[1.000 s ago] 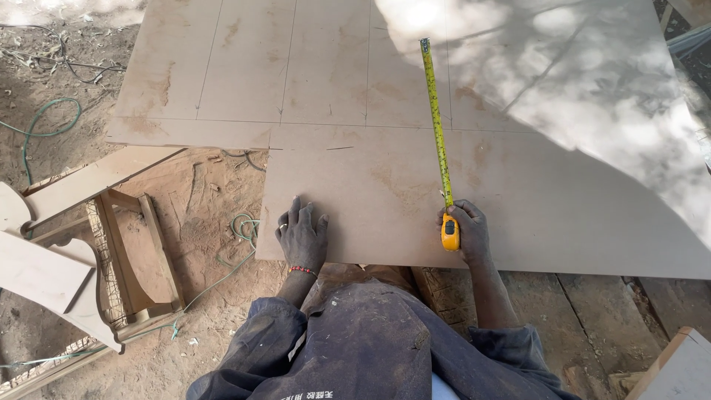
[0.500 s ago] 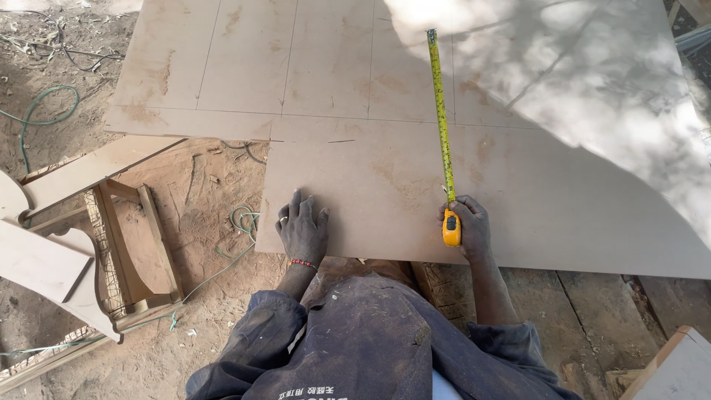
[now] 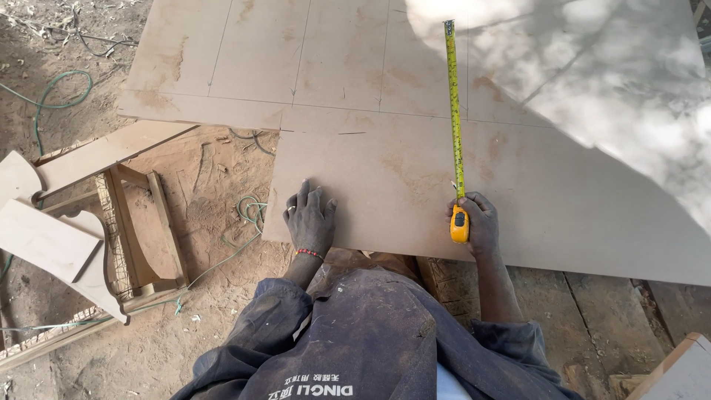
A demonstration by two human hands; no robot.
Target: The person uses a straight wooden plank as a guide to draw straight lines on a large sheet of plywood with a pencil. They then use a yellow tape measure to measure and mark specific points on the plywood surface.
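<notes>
A large brown fibreboard sheet (image 3: 563, 200) lies flat before me, with thin pencil lines drawn across it. My left hand (image 3: 309, 221) rests palm down on its near left corner, fingers spread. My right hand (image 3: 480, 224) grips a yellow tape measure case (image 3: 460, 224) at the board's near edge. Its yellow tape blade (image 3: 454, 104) runs straight away from me across the board. A red bead bracelet sits on my left wrist.
A second marked board (image 3: 222, 67) lies under the first, at the far left. A wooden furniture frame (image 3: 89, 222) lies on the sandy ground to the left. Green hose (image 3: 44, 104) and cables trail over the dirt. Planks (image 3: 592, 311) lie under the board's near edge.
The view has shifted slightly. Both hands keep their places on the board, and the tape stays stretched out.
</notes>
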